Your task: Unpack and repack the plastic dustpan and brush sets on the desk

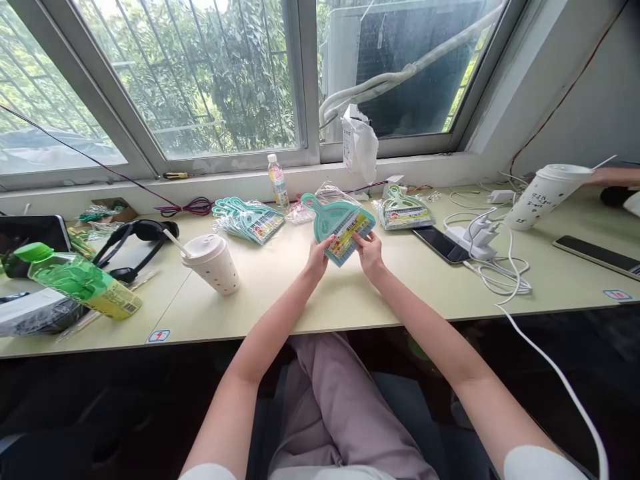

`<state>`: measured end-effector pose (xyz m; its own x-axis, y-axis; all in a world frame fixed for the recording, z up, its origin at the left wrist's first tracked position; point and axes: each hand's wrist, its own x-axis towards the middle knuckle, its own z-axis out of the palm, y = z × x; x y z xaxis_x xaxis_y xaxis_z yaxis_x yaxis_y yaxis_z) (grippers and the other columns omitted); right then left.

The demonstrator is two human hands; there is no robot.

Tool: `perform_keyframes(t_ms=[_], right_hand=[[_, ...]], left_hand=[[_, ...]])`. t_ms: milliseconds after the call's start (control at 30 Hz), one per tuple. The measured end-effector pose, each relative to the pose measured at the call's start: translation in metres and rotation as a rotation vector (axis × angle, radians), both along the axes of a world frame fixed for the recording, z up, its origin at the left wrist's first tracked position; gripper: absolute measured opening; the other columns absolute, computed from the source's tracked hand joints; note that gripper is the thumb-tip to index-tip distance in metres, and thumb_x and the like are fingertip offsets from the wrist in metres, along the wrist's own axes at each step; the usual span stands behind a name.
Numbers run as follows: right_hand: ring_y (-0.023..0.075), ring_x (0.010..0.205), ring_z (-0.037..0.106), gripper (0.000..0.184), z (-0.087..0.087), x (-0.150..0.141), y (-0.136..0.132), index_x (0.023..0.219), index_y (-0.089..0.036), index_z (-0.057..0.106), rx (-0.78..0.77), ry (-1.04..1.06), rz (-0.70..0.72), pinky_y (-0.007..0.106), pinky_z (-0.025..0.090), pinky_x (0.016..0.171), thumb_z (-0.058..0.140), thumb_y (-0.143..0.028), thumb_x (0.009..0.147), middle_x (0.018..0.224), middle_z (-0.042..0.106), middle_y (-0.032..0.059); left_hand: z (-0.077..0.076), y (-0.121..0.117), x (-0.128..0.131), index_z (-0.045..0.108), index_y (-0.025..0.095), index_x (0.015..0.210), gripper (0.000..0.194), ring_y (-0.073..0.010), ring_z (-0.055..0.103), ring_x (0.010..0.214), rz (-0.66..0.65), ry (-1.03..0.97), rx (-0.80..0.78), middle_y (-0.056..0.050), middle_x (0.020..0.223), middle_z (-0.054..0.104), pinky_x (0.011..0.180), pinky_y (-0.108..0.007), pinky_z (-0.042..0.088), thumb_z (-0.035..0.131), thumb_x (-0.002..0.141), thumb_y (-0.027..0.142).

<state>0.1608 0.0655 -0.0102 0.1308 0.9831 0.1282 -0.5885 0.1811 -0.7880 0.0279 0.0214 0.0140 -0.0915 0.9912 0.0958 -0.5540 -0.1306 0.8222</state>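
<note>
Both hands hold one teal plastic dustpan-shaped item (pixel 334 223) with a yellow printed label, lifted a little above the pale desk (pixel 350 293). My left hand (pixel 319 257) pinches its lower left edge. My right hand (pixel 369 252) pinches its lower right edge by the label. A clear plastic bag (pixel 334 193) lies just behind it. A fanned stack of the same teal items (pixel 249 219) lies to the left. Another bagged pile (pixel 403 209) lies to the right.
A dotted cup with a straw (pixel 213 263), black headphones (pixel 133 243) and a green bottle (pixel 80 281) sit at left. A small water bottle (pixel 277 180) stands by the window. At right are a phone (pixel 441 245), a power strip with white cables (pixel 477 243), and a tipped cup (pixel 546 195) near another person's arm (pixel 617 176).
</note>
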Motion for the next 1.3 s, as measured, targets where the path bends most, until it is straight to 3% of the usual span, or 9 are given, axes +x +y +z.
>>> perform_keyframes(t_ms=[167,300,533,700,800,967,1100,1200,1300], right_hand=[[0.0215,0.100,0.069,0.040,0.002,0.008,0.007,0.088,-0.022,0.060,-0.014,0.014,-0.034,0.038,0.059,0.091,0.087,-0.028,0.060,0.096,0.071,0.0031],[0.0216,0.102,0.069,0.037,0.009,0.013,0.004,0.091,-0.021,0.061,0.066,0.021,-0.037,0.039,0.059,0.093,0.084,-0.026,0.062,0.097,0.071,0.0032],[0.0179,0.102,0.068,0.037,0.014,0.007,-0.005,0.098,-0.024,0.059,0.072,0.042,-0.089,0.038,0.058,0.095,0.078,-0.020,0.067,0.102,0.071,0.0019],[0.0191,0.101,0.068,0.036,0.011,0.009,0.000,0.098,-0.023,0.058,0.005,0.013,-0.126,0.040,0.057,0.097,0.074,-0.017,0.067,0.101,0.070,0.0031],[0.0191,0.102,0.068,0.037,0.010,0.013,0.003,0.096,-0.023,0.056,0.015,0.005,-0.121,0.039,0.056,0.098,0.076,-0.018,0.065,0.100,0.070,0.0024],[0.0191,0.105,0.067,0.044,0.013,0.013,0.003,0.096,-0.025,0.057,0.076,-0.070,0.007,0.036,0.056,0.096,0.084,-0.033,0.063,0.105,0.069,0.0013],[0.0202,0.102,0.066,0.038,0.018,0.013,0.002,0.099,-0.025,0.061,0.139,-0.154,0.100,0.039,0.055,0.093,0.069,-0.056,0.078,0.102,0.070,0.0029],[0.0192,0.095,0.063,0.031,0.018,0.017,0.004,0.098,-0.024,0.065,0.169,-0.326,-0.005,0.040,0.052,0.094,0.062,-0.051,0.082,0.097,0.068,0.0027],[0.0188,0.094,0.058,0.030,0.013,0.021,0.008,0.099,-0.024,0.069,0.202,-0.592,-0.158,0.039,0.047,0.096,0.069,-0.044,0.077,0.105,0.064,0.0039]], left_hand=[[-0.006,-0.008,0.008,0.069,0.018,0.112,0.044,-0.0287,0.066,0.116,-0.200,0.120,-0.057,-0.009,0.117,0.073,0.099,-0.041,0.051,0.080,0.072,0.032],[-0.005,-0.009,0.010,0.066,0.024,0.123,0.049,-0.0320,0.061,0.125,-0.386,0.215,-0.101,-0.010,0.131,0.067,0.100,-0.047,0.050,0.076,0.077,0.038],[-0.001,-0.003,0.009,0.062,0.020,0.119,0.050,-0.0304,0.055,0.132,-0.093,0.047,0.111,-0.009,0.130,0.067,0.111,-0.045,0.043,0.079,0.074,0.035],[-0.010,-0.007,0.011,0.056,0.026,0.127,0.061,-0.0296,0.054,0.133,-0.254,0.124,0.046,-0.008,0.135,0.064,0.112,-0.050,0.041,0.083,0.073,0.034],[-0.015,-0.005,0.012,0.055,0.028,0.126,0.060,-0.0294,0.054,0.132,-0.244,0.187,0.003,-0.007,0.135,0.063,0.109,-0.050,0.044,0.082,0.074,0.037],[-0.013,0.003,0.005,0.056,0.023,0.121,0.054,-0.0296,0.060,0.122,-0.039,0.243,0.001,-0.008,0.130,0.066,0.094,-0.042,0.053,0.079,0.073,0.037],[-0.007,0.008,-0.005,0.059,0.022,0.116,0.045,-0.0261,0.064,0.115,0.064,0.189,-0.051,-0.006,0.120,0.071,0.087,-0.035,0.056,0.073,0.074,0.027],[-0.003,0.009,-0.011,0.060,0.021,0.114,0.043,-0.0245,0.065,0.114,0.061,0.117,-0.088,-0.004,0.114,0.073,0.091,-0.035,0.056,0.071,0.073,0.021],[0.002,0.007,-0.013,0.061,0.019,0.109,0.039,-0.0255,0.066,0.114,0.030,0.065,-0.106,-0.006,0.109,0.073,0.098,-0.041,0.055,0.072,0.072,0.019]])
